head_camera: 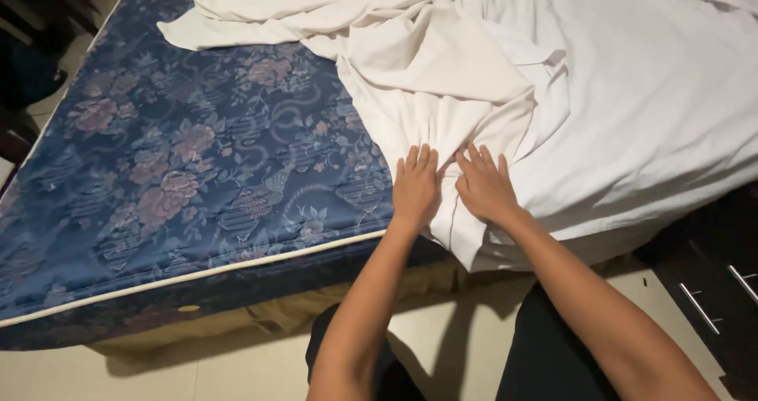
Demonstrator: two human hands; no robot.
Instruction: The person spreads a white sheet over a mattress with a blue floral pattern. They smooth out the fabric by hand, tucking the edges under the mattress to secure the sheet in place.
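White sheet (442, 125), both hands flat, blue mattress (174, 172)

A home bedroom is shown: a blue floral mattress (181, 180) is half covered by a white sheet (616, 93), with a dark drawer cabinet (711, 282) alongside.

- The white crumpled cotton sheet (600, 77) is cut off by the top and right edges.
- The blue floral quilted mattress (181, 156) is partly hidden beneath it.
- The dark wooden drawer cabinet (711, 282) is cropped at the right edge.
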